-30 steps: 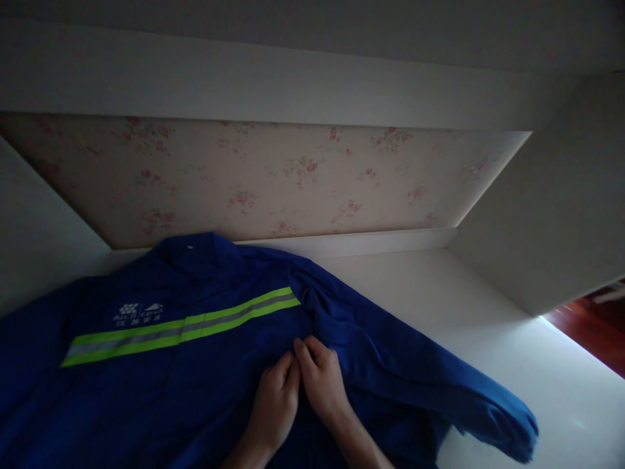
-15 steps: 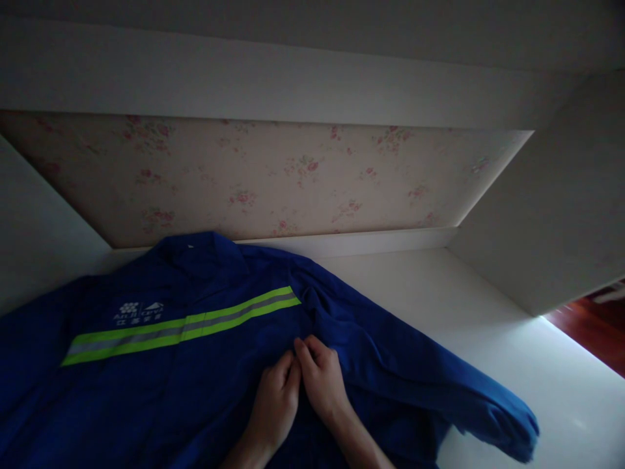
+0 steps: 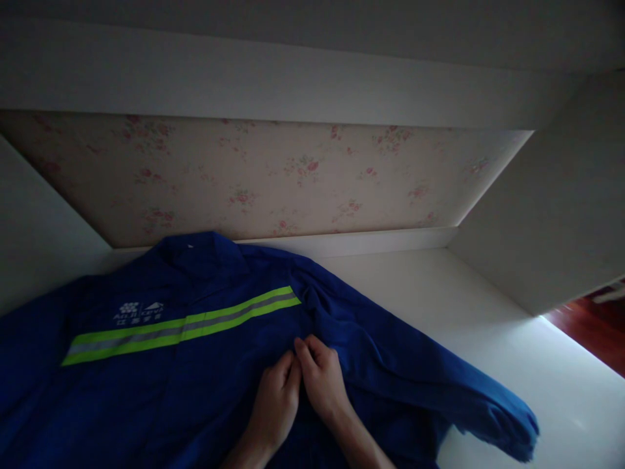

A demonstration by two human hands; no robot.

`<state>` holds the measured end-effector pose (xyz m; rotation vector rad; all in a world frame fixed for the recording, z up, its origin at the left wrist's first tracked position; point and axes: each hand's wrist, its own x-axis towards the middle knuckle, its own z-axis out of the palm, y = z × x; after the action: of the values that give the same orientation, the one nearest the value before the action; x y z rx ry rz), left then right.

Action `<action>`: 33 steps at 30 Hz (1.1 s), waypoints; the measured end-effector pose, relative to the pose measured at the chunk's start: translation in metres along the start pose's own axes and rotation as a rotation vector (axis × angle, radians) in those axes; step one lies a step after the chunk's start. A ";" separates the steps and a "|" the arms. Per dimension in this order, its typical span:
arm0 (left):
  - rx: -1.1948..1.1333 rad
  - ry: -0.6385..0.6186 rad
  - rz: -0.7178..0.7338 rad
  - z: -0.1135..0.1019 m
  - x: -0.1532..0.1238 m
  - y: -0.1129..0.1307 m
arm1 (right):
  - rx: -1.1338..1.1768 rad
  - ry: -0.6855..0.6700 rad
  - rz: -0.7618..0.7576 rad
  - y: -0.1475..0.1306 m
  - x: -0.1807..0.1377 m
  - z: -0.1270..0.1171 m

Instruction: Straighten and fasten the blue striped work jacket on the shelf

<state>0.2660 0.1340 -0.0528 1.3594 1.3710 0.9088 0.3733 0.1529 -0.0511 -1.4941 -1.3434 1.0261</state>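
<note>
Blue work jacket (image 3: 205,365) spread flat on white counter (image 3: 512,339), lying under and all around both hands. Left hand (image 3: 274,407) and right hand (image 3: 325,381) side by side, touching, over the jacket's front just below the stripe's right end. Fingers (image 3: 288,369) of left hand curled and pressed together, tips down on the cloth; fingers of right hand bent the same way, tips meeting the left ones. Looks like pinching a small bit of blue fabric between the two sets of tips, but too dark to tell what exactly is gripped. Reflective yellow-grey stripe (image 3: 183,327) across the chest, up and left of the fingers. White logo print (image 3: 138,312) above the stripe, farther left of the fingers. Collar (image 3: 195,251) beyond the fingers, up and left, near the back edge of the counter. Right-side sleeve (image 3: 459,397) running out right of the fingers, rumpled, cuff end lying on bare counter well apart from the hands. Folded bunch of cloth at the shoulder just above the right fingers. Floral wallpaper panel (image 3: 273,179) well beyond the fingers, behind the collar. White side wall (image 3: 547,215) far right of the fingers. Strip of red-brown floor (image 3: 593,326) past it. Nothing between fingers and fabric.
</note>
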 end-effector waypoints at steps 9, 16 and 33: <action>0.016 0.007 0.005 0.000 -0.001 0.002 | 0.000 -0.009 -0.005 0.001 0.000 -0.001; -0.006 0.002 0.002 0.000 0.000 0.002 | 0.007 -0.003 -0.001 0.000 0.000 0.000; 0.216 -0.043 0.001 -0.007 -0.009 0.023 | -0.129 -0.077 -0.037 -0.025 -0.013 -0.036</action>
<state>0.2652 0.1281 -0.0279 1.5326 1.4681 0.7437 0.3992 0.1386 -0.0162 -1.5312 -1.5107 0.9983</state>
